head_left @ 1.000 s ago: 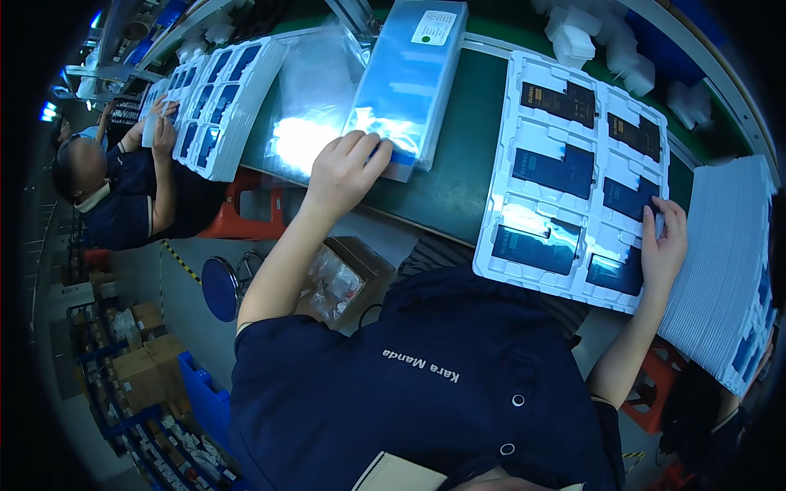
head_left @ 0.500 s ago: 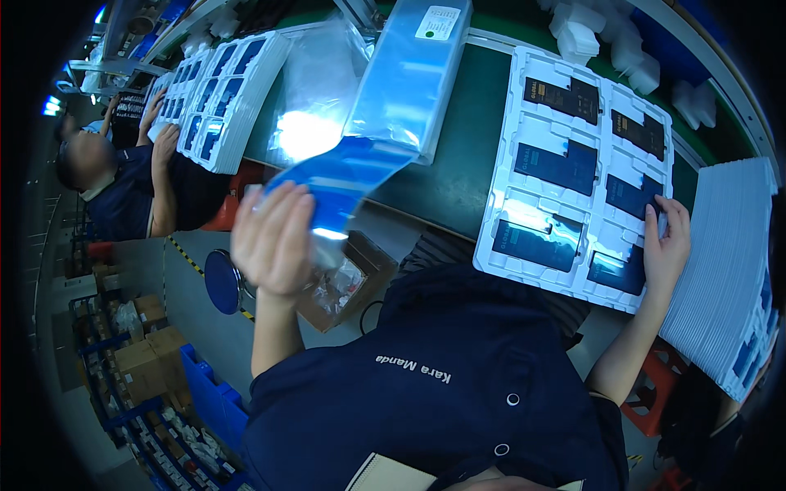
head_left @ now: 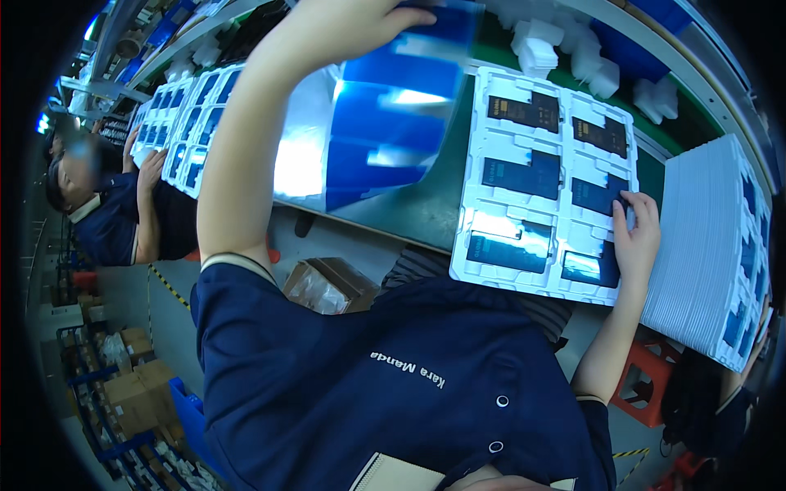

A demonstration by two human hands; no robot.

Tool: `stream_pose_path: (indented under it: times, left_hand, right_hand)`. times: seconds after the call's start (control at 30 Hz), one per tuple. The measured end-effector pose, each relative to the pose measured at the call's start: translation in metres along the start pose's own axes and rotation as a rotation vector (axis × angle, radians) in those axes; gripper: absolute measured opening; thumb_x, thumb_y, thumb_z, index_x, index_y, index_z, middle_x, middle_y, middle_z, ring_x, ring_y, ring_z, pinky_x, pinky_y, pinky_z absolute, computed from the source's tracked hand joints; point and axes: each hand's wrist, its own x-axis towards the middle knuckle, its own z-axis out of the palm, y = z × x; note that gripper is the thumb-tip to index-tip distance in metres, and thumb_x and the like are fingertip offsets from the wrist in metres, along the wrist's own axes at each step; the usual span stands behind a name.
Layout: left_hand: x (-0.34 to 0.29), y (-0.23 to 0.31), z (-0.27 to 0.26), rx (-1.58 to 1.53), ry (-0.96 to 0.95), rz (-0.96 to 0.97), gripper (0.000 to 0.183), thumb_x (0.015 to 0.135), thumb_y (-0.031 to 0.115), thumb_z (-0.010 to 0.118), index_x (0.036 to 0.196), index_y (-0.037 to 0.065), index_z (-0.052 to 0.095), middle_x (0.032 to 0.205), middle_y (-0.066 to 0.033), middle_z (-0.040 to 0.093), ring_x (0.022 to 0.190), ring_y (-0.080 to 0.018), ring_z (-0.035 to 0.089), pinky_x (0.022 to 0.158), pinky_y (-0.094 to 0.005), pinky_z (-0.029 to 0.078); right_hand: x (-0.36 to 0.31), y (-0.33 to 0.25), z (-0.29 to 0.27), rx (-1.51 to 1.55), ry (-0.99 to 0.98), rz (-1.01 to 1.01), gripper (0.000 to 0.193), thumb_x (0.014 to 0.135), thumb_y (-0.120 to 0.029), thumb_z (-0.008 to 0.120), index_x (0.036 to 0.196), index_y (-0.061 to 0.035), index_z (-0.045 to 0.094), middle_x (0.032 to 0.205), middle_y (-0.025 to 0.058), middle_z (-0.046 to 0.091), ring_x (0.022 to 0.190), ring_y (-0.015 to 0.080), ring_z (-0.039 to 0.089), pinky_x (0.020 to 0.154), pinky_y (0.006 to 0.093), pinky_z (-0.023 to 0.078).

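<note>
My left hand (head_left: 395, 23) is raised at the top edge, its fingertips closed on the far end of a blue translucent film sheet (head_left: 389, 123); the frame partly cuts off the fingers. The sheet hangs down, blurred and glossy, over the table's far side. My right hand (head_left: 638, 233) rests with fingers apart on the right edge of a white moulded tray (head_left: 565, 155). Its thumb and forefinger touch beside one of several flat black pieces (head_left: 524, 113), notched like phone batteries, lying in the tray's pockets. The tray's near edge overhangs the table toward me.
A tall stack of white trays (head_left: 696, 237) stands right of mine. White foam pieces (head_left: 536, 49) lie beyond it. Clear plastic film (head_left: 303, 147) lies left on the green table (head_left: 409, 213). An open carton (head_left: 327, 286) sits below. Another person (head_left: 106, 204) works at trays on the left.
My left hand has swung up and away to the far side, carrying the film's end with it, so the sheet is now spread wider. My right hand stays at the tray's edge.
</note>
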Motion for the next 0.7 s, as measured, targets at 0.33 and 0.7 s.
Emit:
stream_pose_path:
  times: [0.33,0.7]
  left_hand:
    - [-0.034,-0.094,0.058,-0.424,0.529,-0.572,0.016,0.089,0.015,0.062,0.098,0.003,0.063,0.087,-0.0084,0.066,0.08,-0.0172,0.064,0.072,-0.0304,0.05]
    - [-0.162,0.08,0.149,-1.74,0.89,-1.181,0.023,0.093,0.003,0.049,0.115,0.002,0.044,0.108,-0.011,0.055,0.097,-0.0194,0.059,0.084,-0.0387,0.053]
  right_hand:
    - [0.0,0.005,0.001,-0.021,0.011,-0.011,0.019,0.085,-0.014,0.064,0.099,-0.0015,0.065,0.104,0.0105,0.059,0.093,0.0257,0.061,0.081,0.0334,0.049]
    - [0.0,0.007,0.002,-0.012,-0.01,0.017,0.02,0.084,-0.015,0.065,0.101,-0.0026,0.065,0.106,0.0108,0.059,0.095,0.026,0.061,0.082,0.0343,0.049]
